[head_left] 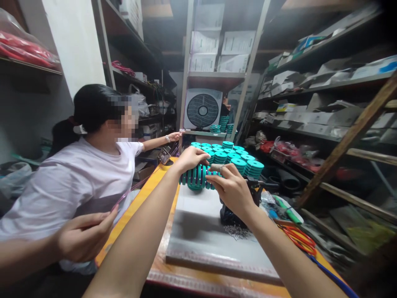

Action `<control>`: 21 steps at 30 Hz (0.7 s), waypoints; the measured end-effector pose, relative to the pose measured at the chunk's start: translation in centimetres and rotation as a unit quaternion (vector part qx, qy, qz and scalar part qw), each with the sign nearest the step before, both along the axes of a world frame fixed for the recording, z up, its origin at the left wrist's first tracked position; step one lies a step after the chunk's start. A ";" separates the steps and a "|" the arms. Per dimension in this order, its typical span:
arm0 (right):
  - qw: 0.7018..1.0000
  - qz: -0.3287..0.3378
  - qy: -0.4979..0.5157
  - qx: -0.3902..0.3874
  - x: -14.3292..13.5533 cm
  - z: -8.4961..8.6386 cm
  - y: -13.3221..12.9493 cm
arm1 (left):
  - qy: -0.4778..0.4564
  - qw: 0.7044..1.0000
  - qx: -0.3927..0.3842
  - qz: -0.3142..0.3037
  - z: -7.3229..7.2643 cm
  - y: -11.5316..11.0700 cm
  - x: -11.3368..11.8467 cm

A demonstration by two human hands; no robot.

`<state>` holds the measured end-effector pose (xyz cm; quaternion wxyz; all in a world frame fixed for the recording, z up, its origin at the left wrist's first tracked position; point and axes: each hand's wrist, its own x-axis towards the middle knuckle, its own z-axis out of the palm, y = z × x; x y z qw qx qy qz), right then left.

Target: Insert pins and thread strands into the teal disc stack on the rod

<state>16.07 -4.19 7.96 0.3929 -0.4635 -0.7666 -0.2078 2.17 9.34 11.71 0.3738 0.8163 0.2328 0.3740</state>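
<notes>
A turquoise ribbed spool-like stack of discs (192, 178) lies sideways between my hands, with dark purplish gaps between its ribs. My left hand (192, 159) is closed over its top left part, fingers curled along the upper edge. At its right end my right hand (231, 184) has thumb and fingers closed on it. A greyish band (217, 167) shows at a right fingertip; I cannot make out what it is. Just behind stand several upright turquoise disc stacks (238, 164) in rows. Below my right hand is a dark clamp-like device (225, 215).
Small metal pieces (237, 231) lie heaped on the white board (198, 242). Orange cable (299, 240) and a green-handled tool (287, 210) are at right. A co-worker (93, 178) sits at left, holding thin purple strand. A box fan (203, 109) stands behind; shelves line both sides.
</notes>
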 end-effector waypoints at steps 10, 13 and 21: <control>0.912 0.156 0.356 -0.135 -2.8 -1.7 0.7 | -0.006 1.000 -0.018 -0.003 0.0 0.0 0.0; 0.908 0.102 0.389 -0.118 -3.9 -4.4 0.4 | -0.006 1.000 -0.016 0.001 -0.1 0.1 0.1; 0.934 0.091 0.312 -0.151 -4.4 -9.1 -0.4 | 0.002 1.000 0.001 0.030 0.1 -0.4 0.2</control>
